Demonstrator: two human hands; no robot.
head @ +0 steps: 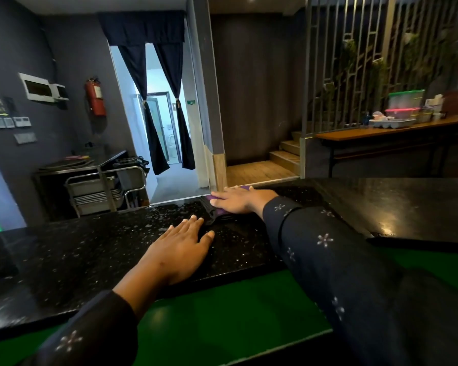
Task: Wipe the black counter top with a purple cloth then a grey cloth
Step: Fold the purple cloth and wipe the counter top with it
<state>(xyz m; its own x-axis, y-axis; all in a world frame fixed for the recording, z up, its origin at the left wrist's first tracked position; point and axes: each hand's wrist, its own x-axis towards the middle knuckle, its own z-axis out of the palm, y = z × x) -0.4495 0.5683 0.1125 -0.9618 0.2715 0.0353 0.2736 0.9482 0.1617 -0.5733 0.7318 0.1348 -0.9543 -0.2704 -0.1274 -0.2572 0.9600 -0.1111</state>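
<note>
The black speckled counter top (pixel 90 249) runs across the view in front of me. My right hand (pixel 238 200) lies flat, fingers straight, pressing on a purple cloth (pixel 212 198) near the counter's far edge; only slivers of purple show around the hand. A dark grey cloth (pixel 212 215) lies bunched just under and in front of that hand. My left hand (pixel 180 249) rests flat on the counter, fingers spread, its fingertips close to the grey cloth.
Beyond the counter's far edge stand a metal trolley (pixel 101 188) at the left and wooden steps (pixel 286 157) at the centre. A wooden table with boxes (pixel 397 128) is at the far right. A green surface (pixel 222 320) lies below the counter's near edge.
</note>
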